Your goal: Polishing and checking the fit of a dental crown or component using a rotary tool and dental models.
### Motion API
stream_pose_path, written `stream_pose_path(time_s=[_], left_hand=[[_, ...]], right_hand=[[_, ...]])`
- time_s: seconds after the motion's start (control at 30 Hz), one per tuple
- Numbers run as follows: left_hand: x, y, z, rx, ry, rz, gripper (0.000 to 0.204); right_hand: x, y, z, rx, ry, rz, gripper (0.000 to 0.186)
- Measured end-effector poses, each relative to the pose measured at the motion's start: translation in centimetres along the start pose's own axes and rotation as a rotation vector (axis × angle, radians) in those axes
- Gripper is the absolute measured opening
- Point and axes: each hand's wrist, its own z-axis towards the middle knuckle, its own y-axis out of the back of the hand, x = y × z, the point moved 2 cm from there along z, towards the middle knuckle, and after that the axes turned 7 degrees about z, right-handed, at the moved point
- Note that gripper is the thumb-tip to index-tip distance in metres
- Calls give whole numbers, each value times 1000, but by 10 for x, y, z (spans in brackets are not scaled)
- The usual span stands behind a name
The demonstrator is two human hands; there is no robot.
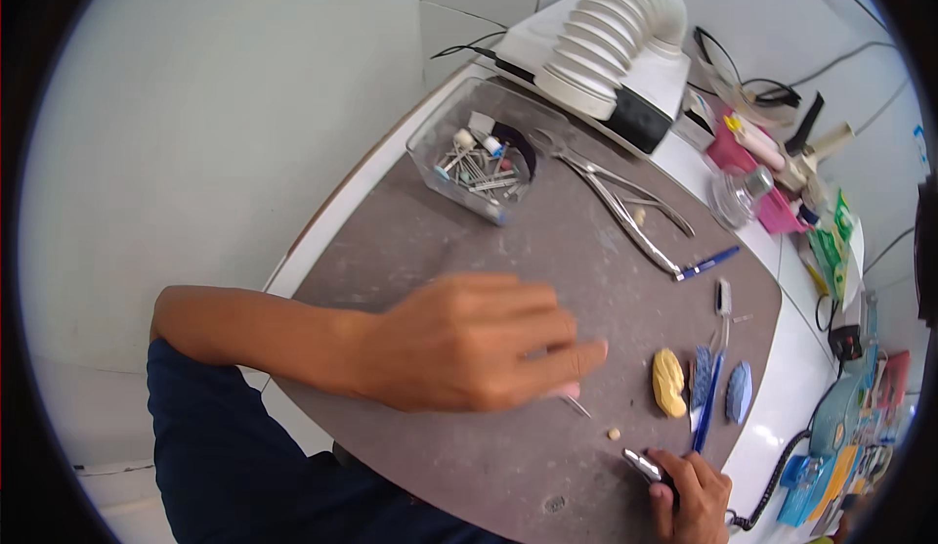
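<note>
My left hand (479, 344) is over the middle of the brown table, blurred, its fingers bent and pointing right. Under its fingertips shows a thin metal bur (578, 406) with a pinkish end, seemingly pinched there; the thumb is hidden. At the lower right my right hand (692, 497) is closed around a shiny silver handpiece (642, 464), whose tip points up and left. Just beyond that tip lies a small cream tooth-like crown (614, 434). Farther up are a yellow dental cast (668, 384), a blue cast piece (739, 391) and a blue-handled brush (710, 397).
A clear box (459, 187) of assorted burs stands at the back, beside metal pliers (625, 212) and a blue pen (707, 262). Behind them is a white machine with a ribbed hose (611, 41). A glass burner (735, 197) and pink basket (779, 210) stand on the right ledge.
</note>
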Motion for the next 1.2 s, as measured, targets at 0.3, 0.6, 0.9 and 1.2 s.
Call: stream_pose_path(time_s=[0.3,0.6,0.9,1.2], left_hand=[[99,55,-7,61,440,206,10],[72,52,-28,104,383,45,11],[106,70,-18,35,367,52,14],[128,61,-2,114,293,16,12]], right_hand=[[-7,-6,3,-44,-66,-24,30],[-10,-9,-7,-149,-149,-52,35],[-5,-12,-2,-253,-182,-56,43],[-3,-17,-1,-330,-221,-57,47]])
